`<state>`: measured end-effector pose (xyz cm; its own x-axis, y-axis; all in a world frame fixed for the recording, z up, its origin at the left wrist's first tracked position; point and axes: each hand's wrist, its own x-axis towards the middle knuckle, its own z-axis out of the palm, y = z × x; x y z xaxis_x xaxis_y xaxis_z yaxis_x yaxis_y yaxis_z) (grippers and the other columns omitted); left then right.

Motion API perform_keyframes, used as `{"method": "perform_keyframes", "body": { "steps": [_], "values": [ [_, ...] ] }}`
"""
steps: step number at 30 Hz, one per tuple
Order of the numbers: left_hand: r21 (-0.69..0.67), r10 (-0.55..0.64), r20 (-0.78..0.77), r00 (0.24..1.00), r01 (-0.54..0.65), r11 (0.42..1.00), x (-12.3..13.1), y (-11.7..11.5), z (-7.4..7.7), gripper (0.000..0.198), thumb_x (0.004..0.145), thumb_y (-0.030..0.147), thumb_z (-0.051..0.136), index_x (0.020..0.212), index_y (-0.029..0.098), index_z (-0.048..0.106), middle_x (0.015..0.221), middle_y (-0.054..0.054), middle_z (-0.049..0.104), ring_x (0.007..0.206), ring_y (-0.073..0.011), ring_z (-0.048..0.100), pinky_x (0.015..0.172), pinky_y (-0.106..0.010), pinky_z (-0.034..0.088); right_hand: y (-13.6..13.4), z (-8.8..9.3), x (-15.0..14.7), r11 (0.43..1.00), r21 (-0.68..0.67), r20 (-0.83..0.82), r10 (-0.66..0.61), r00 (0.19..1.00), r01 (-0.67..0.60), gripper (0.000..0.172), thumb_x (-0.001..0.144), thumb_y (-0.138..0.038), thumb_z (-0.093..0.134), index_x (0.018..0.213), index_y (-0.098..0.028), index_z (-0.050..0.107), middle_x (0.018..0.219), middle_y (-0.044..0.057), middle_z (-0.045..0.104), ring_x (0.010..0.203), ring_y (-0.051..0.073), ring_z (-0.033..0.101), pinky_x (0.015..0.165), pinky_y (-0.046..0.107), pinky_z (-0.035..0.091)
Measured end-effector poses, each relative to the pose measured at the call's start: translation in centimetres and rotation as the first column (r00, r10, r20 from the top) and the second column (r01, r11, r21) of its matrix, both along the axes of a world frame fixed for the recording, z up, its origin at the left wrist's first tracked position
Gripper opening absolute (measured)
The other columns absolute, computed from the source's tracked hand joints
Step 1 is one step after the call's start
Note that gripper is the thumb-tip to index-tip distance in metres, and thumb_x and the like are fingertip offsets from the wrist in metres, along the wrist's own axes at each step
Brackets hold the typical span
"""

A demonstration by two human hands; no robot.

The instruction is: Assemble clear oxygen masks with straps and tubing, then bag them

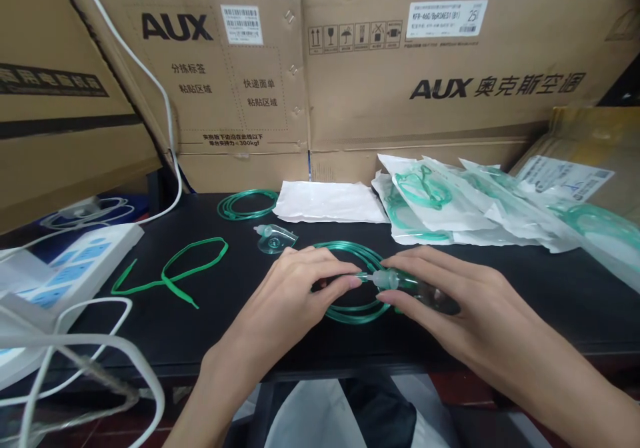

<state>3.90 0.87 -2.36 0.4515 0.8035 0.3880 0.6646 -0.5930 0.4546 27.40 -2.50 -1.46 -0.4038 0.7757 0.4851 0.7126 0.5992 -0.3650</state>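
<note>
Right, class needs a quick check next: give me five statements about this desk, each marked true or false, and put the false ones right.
1. The left hand pinches a tube end beside the mask in the right hand. True.
2. The green strap lies on the table, left of both hands in the picture. True.
3. The right hand lies flat, holding nothing. False: it grips the mask.
4. The white packet is right of the pile of bags in the picture. False: it is left of it.
5. The power strip is black. False: it is white with blue parts.
</note>
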Motion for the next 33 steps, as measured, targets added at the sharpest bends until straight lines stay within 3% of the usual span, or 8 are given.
{"method": "perform_keyframes", "body": {
  "steps": [5, 10, 14, 20, 23, 27, 33],
  "values": [
    [-0.032, -0.016, 0.015, 1.0, 0.017, 0.999, -0.2, -0.2, 0.2, 0.016, 0.1, 0.039, 0.062, 0.106, 0.039, 0.076, 0.106, 0.012, 0.076, 0.099, -0.0143, 0.066, 0.091, -0.028, 0.04, -0.2, 0.3, -0.5, 1.0, -0.004, -0.045, 0.002, 0.999, -0.002, 0.019, 0.098, -0.036, 0.065, 0.116, -0.031, 0.067, 0.114, 0.001, 0.071, 0.087, 0.017, 0.071, 0.072, 0.026, 0.053],
    [-0.091, -0.042, 0.137, 0.99, 0.054, 0.994, -0.5, 0.2, 0.3, 0.014, 0.099, 0.041, 0.063, 0.104, 0.039, 0.076, 0.102, 0.01, 0.076, 0.099, -0.0143, 0.065, 0.091, -0.027, 0.042, 1.0, 0.2, 0.1, 0.972, -0.232, -0.203, -0.075, 0.976, 0.026, 0.031, 0.087, -0.05, 0.076, 0.115, -0.038, 0.073, 0.116, -0.004, 0.076, 0.106, 0.023, 0.071, 0.089, 0.03, 0.056],
    [-0.123, -0.011, 0.145, 0.989, 0.029, 0.992, -0.3, 0.5, 0.2, 0.016, 0.099, 0.042, 0.062, 0.102, 0.038, 0.076, 0.099, 0.008, 0.075, 0.097, -0.016, 0.064, 0.098, -0.03, 0.04, 2.1, -0.2, 0.6, 0.927, -0.366, -0.187, -0.155, 0.97, 0.078, 0.041, 0.081, -0.06, 0.077, 0.116, -0.04, 0.076, 0.121, -0.002, 0.076, 0.112, 0.028, 0.069, 0.092, 0.037, 0.056],
    [-0.262, 0.043, 0.035, 0.998, -0.033, 0.965, -0.2, 0.0, -0.5, 0.023, 0.099, 0.052, 0.056, 0.106, 0.043, 0.075, 0.109, 0.008, 0.075, 0.12, -0.0248, 0.057, 0.116, -0.046, 0.025, 2.2, 0.0, 0.7, 0.941, -0.336, -0.108, -0.07, 0.992, 0.029, 0.039, 0.085, -0.06, 0.073, 0.116, -0.036, 0.076, 0.12, -0.001, 0.075, 0.105, 0.027, 0.071, 0.091, 0.037, 0.057],
    [-0.285, 0.029, 0.003, 1.0, -0.027, 0.958, -0.3, -0.1, -0.4, 0.022, 0.1, 0.05, 0.055, 0.106, 0.043, 0.075, 0.106, 0.007, 0.074, 0.119, -0.025, 0.057, 0.112, -0.045, 0.03, 2.2, -0.3, 0.7, 0.965, -0.261, -0.08, -0.018, 0.997, -0.004, 0.036, 0.089, -0.055, 0.071, 0.118, -0.034, 0.075, 0.124, 0.001, 0.073, 0.111, 0.028, 0.069, 0.097, 0.037, 0.055],
    [-0.217, -0.005, 0.031, 1.0, 0.012, 0.976, -0.5, 0.0, 0.0, 0.016, 0.101, 0.041, 0.059, 0.102, 0.04, 0.075, 0.098, 0.009, 0.073, 0.102, -0.0188, 0.06, 0.101, -0.038, 0.037, 2.6, -1.2, 0.8, 0.98, -0.191, -0.067, 0.045, 0.997, -0.057, 0.032, 0.091, -0.051, 0.07, 0.117, -0.033, 0.075, 0.128, 0.001, 0.072, 0.119, 0.029, 0.066, 0.103, 0.038, 0.052],
    [0.003, -0.067, 0.058, 0.996, 0.067, 0.998, -0.6, 0.2, -0.1, 0.012, 0.1, 0.033, 0.063, 0.103, 0.038, 0.073, 0.097, 0.012, 0.073, 0.093, -0.0145, 0.057, 0.09, -0.034, 0.037, 2.5, -0.7, 0.3, 0.977, -0.182, -0.157, 0.087, 0.984, -0.115, 0.014, 0.095, -0.042, 0.069, 0.103, -0.035, 0.078, 0.119, -0.004, 0.074, 0.11, 0.022, 0.069, 0.098, 0.028, 0.051]
  ]
}}
